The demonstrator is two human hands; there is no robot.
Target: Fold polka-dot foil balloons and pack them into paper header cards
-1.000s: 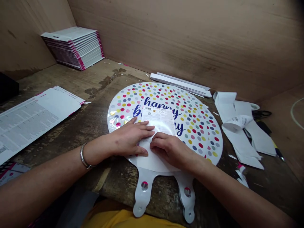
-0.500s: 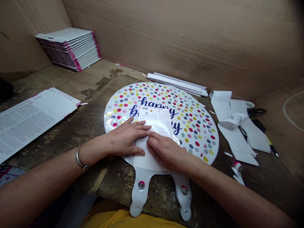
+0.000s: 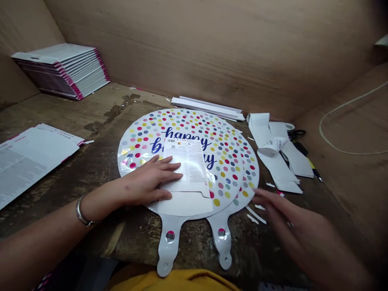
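Since half a second ago the right hand [image 3: 291,222] has left the printed card [image 3: 185,163] and swung out to the lower right of the frame, blurred, fingers spread and holding nothing, hovering over small white paper scraps [image 3: 256,214] on the worktop [image 3: 100,161]. Left hand [image 3: 148,182] lies flat, palm down, fingers together and stretched right, pressing the card's left edge onto the dotted birthday balloon [image 3: 182,125] at centre frame; the wrist wears a bangle [image 3: 81,210], forearm running in from lower left. With only one hand pinning it, the card could slide askew on the slick foil, and the second balloon underneath may shift too. Right of the balloons lie curled white paper strips [image 3: 279,149]; flat printed sheets [image 3: 27,157] sit at left, a stack of folded cards [image 3: 60,66] at upper left
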